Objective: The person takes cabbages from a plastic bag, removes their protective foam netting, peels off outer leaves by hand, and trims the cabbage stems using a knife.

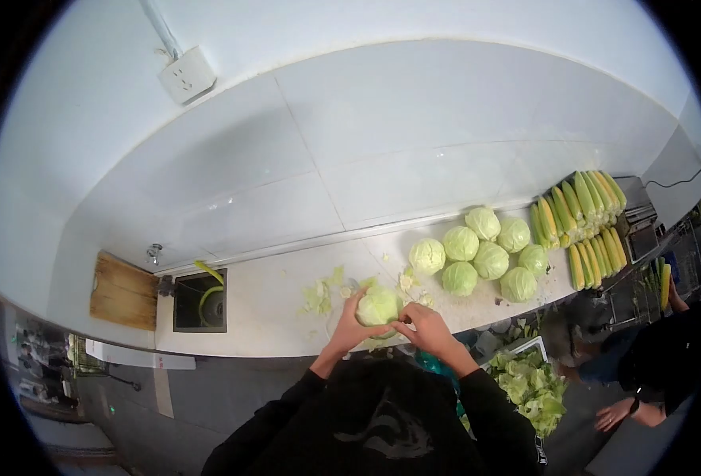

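A pale green cabbage (380,305) is between my two hands at the front of the white counter (271,305). My left hand (352,327) is wrapped round its left side, thumb along the near face. At the lower right edge of the same cabbage, my right hand (428,328) has its fingers pinched together; whether a loose leaf is between them is too small to tell. Torn leaf scraps (316,297) and cut stem pieces (407,282) lie around the held cabbage. Several whole cabbages (491,260) are grouped on the counter to the right.
Ears of corn (580,208) are stacked at the counter's right end. Below the front edge, a white-rimmed bin holds loose cabbage leaves (530,389). To the left are a sink (184,305) with a green hose (211,272) and a wooden board (124,292). Another person's hand (616,414) shows at right.
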Action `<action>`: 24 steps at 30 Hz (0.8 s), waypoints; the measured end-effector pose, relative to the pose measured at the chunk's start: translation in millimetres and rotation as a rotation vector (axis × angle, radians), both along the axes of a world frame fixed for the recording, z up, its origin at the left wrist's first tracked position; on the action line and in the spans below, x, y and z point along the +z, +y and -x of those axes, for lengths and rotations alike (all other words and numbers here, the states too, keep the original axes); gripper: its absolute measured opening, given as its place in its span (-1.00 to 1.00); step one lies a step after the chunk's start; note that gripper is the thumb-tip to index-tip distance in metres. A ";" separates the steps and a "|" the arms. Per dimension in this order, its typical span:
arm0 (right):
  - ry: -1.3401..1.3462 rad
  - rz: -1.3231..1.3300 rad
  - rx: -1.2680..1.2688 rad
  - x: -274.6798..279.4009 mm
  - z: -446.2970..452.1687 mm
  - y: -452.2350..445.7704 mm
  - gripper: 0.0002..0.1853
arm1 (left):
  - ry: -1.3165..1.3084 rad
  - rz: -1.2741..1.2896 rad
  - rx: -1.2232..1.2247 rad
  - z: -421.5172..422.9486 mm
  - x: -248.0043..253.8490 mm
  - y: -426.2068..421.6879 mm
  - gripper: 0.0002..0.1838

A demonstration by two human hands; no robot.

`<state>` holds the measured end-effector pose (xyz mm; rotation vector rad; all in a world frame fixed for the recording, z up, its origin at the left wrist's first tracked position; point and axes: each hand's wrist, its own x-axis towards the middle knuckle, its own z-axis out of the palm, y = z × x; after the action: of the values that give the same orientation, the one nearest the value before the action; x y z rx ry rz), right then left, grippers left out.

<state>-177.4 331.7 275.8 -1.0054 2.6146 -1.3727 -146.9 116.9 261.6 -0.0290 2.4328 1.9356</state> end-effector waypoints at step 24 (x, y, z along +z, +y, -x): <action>-0.056 0.142 -0.038 7.7 0.4 12.2 -0.84 | 0.186 0.464 0.097 -9.6 20.0 30.4 0.08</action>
<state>-177.8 343.9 283.5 -0.9213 2.5397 -1.5898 -137.3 147.3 281.6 0.0234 3.0015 1.4147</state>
